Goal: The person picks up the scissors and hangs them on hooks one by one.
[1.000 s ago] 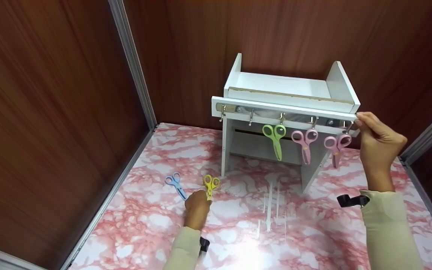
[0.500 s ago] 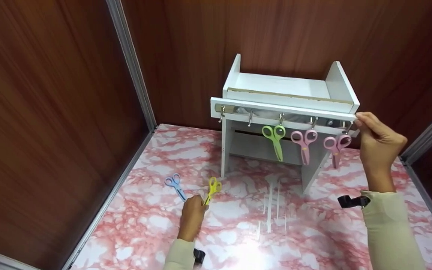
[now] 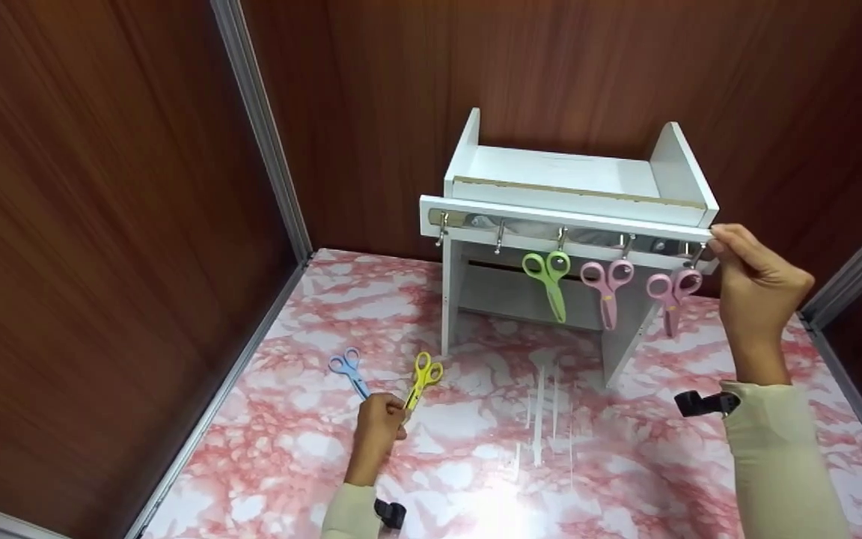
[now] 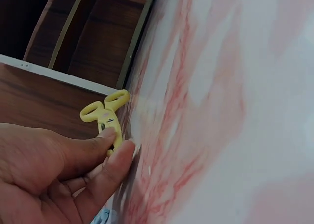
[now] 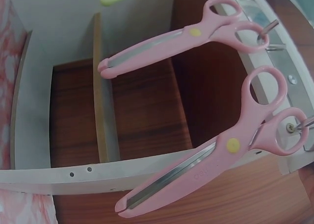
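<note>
Low over the table, my left hand (image 3: 380,427) pinches yellow scissors (image 3: 423,376) by the blade end between thumb and finger, handle loops pointing away. Blue scissors (image 3: 350,370) lie on the table just beyond that hand, their tips hidden behind it. My right hand (image 3: 759,288) holds the right end of a white hook rail (image 3: 521,209) on a small white shelf unit. From the rail's hooks hang green scissors (image 3: 548,281), pink scissors (image 3: 607,288) and a second pink pair (image 3: 672,296) nearest the right hand. Two hooks at the rail's left carry nothing.
The shelf unit (image 3: 450,299) stands on a red-and-white marbled table (image 3: 311,464) near the brown back wall (image 3: 371,112). A brown panel (image 3: 102,224) with a metal edge closes the left side. White streaks mark the tabletop before the shelf.
My left hand has drawn slightly back toward me and turned, and the yellow scissors have tilted to the right in its pinch. The right hand stays on the rail.
</note>
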### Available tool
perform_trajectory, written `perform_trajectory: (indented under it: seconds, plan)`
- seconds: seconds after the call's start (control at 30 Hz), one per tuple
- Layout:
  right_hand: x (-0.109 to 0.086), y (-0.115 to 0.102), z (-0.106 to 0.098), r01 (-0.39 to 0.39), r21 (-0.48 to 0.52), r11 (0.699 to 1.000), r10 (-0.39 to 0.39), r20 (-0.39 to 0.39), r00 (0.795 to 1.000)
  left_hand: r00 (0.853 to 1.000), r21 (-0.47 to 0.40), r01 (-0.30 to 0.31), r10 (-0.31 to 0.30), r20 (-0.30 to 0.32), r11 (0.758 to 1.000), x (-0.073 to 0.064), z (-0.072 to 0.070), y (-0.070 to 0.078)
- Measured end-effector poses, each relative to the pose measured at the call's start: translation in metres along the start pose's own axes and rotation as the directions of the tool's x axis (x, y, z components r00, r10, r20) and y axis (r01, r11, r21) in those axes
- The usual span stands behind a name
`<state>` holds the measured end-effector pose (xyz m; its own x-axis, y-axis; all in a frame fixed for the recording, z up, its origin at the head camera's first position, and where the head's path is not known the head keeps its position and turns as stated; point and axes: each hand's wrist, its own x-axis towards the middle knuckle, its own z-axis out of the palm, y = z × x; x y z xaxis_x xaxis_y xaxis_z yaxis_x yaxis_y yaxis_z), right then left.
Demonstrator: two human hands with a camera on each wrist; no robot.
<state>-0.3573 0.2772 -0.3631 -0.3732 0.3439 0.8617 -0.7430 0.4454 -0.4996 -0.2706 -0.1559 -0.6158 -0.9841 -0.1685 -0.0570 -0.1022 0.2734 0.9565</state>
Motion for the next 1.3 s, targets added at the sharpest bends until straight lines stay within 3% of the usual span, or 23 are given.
perform_trajectory:
  seconds: [0.27,0.6,0.97,1.3]
  plan:
    - [-0.001,0.001,0.001,-0.01,0.028,1.0,0.01,0.0,1.0,0.999,-0.125,-0.027,0.024,-0.025,0.992,0.002,0.006,-0.001]
    - [0.0,0.002,0.0,-0.011,0.026,1.0,0.011,-0.013,1.0,0.992,-0.274,-0.108,0.085,-0.097,0.956,0.002,0.013,0.015]
    - [0.002,0.0,0.0,0.001,0.017,1.0,0.0,-0.008,1.0,0.99,-0.357,-0.137,0.122,-0.064,0.924,0.004,0.017,0.031]
    - [0.0,0.002,0.001,-0.001,0.041,0.999,0.002,-0.013,1.0,0.986,-0.388,-0.159,0.164,-0.021,0.908,-0.004,0.018,0.048]
